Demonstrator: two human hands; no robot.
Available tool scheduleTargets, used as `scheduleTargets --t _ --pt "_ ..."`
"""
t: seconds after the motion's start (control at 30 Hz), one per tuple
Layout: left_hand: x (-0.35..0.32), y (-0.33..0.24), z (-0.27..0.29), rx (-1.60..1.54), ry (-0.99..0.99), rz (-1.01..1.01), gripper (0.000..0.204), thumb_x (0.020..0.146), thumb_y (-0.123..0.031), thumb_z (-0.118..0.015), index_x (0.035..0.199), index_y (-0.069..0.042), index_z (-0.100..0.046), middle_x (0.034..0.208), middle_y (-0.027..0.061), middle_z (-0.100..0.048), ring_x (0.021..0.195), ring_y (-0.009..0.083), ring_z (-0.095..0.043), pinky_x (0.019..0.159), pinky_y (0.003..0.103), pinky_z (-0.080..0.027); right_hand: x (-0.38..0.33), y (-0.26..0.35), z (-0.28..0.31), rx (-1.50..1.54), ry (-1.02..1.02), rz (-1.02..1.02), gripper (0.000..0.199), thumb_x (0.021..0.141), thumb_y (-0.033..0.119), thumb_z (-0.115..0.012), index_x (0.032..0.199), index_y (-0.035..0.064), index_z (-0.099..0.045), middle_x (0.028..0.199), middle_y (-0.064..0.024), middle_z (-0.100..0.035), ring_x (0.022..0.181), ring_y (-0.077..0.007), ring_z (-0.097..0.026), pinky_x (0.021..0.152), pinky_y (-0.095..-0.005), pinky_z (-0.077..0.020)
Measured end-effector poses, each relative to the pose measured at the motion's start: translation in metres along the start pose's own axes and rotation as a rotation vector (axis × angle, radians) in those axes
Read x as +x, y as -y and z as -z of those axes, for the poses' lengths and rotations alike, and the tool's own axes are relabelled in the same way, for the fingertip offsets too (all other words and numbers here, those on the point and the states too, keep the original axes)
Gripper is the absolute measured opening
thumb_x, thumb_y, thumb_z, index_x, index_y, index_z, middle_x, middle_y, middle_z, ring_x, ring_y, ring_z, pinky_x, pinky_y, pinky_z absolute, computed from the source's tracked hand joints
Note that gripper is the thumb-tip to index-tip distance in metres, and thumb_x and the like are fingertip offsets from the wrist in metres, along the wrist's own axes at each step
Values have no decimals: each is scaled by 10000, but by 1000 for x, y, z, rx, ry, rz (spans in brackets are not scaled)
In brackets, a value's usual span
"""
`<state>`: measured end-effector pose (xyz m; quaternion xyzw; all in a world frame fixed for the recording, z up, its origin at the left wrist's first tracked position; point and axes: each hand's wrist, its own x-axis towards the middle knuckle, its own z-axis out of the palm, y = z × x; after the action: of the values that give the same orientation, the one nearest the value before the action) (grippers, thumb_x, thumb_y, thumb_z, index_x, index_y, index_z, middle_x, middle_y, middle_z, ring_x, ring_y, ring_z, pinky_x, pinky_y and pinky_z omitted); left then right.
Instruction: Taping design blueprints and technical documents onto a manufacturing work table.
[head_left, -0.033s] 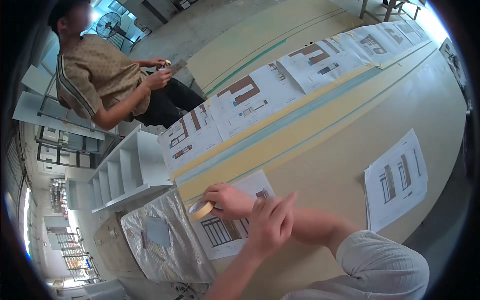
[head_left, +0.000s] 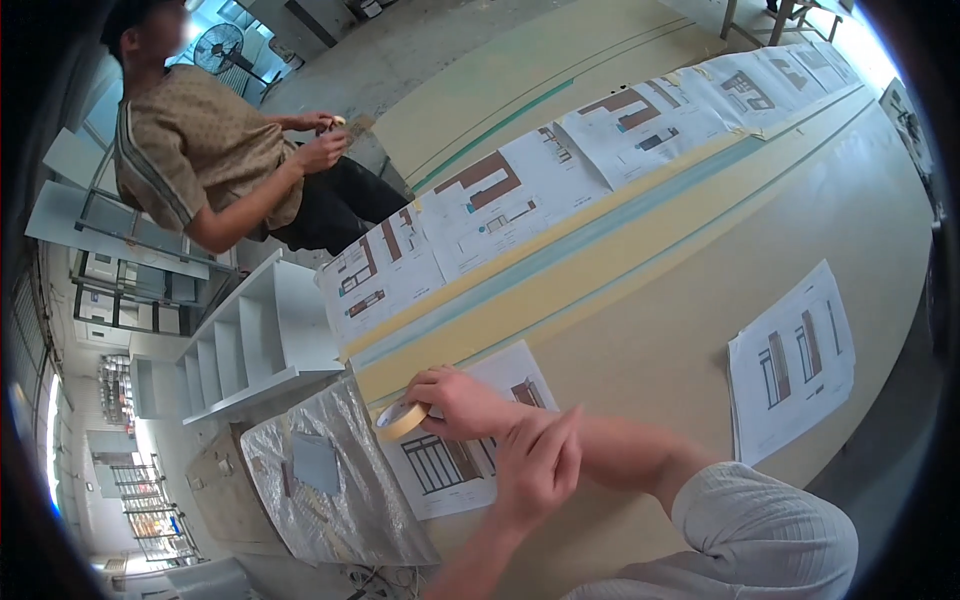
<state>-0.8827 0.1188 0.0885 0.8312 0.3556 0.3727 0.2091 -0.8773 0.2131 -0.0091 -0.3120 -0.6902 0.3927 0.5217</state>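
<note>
My right hand (head_left: 463, 402) reaches across from the right, its fingers wrapped round a roll of yellowish masking tape (head_left: 403, 421). The roll sits at the left edge of a printed drawing sheet (head_left: 450, 485) on the table. In front of my right wrist is my left hand (head_left: 540, 465), loosely bent with some fingers stretched out, and nothing shows in it. It overlaps the right forearm; whether they touch, I cannot tell. Both hands cover part of the sheet.
A row of taped drawing sheets (head_left: 520, 215) runs along the table's (head_left: 640, 370) far side. More sheets (head_left: 795, 365) lie at right. Left are a white shelf unit (head_left: 260, 330) and a plastic-wrapped package (head_left: 335, 510). A co-worker (head_left: 215, 150) stands beyond, holding something small.
My left hand has shifted slightly down, and its fingers are bent a little more. My right hand and the masking tape stay in place. The co-worker's body has moved slightly.
</note>
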Motion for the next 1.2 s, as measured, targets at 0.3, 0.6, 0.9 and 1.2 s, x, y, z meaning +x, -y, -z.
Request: scheduleTargets --t 0.3,0.6,0.9,1.2 --pt "-180 2 11 272 -170 461 193 855 1 -740 1046 -21 -760 844 114 -679 699 306 -636 619 414 -499 -4 0 -2 -65 58 -71 327 783 55 -770 1109 49 -743 1092 -110 -708 1062 -332 -673 988 -438 -520" --pt "-179 5 7 368 -52 359 161 861 -139 -753 1008 -75 -759 885 103 -686 775 354 -661 721 478 -510 -3 2 4 -56 49 -94 264 801 88 -780 1060 63 -734 1067 -112 -692 1079 -331 -659 998 -456 -511" --pt "-181 6 8 393 -46 388 137 861 -107 -759 992 -73 -741 877 115 -678 774 359 -652 710 468 -506 -2 1 -6 -9 90 -89 324 780 77 -786 1097 45 -731 1103 -135 -711 1068 -364 -678 975 -470 -529" --pt "-166 4 38 189 -270 530 113 899 -31 -735 1009 -36 -714 890 128 -694 805 327 -680 742 418 -548 5 9 1 -44 115 -205 340 787 1 -748 1125 20 -725 1198 -156 -731 1111 -353 -712 955 -407 -585"
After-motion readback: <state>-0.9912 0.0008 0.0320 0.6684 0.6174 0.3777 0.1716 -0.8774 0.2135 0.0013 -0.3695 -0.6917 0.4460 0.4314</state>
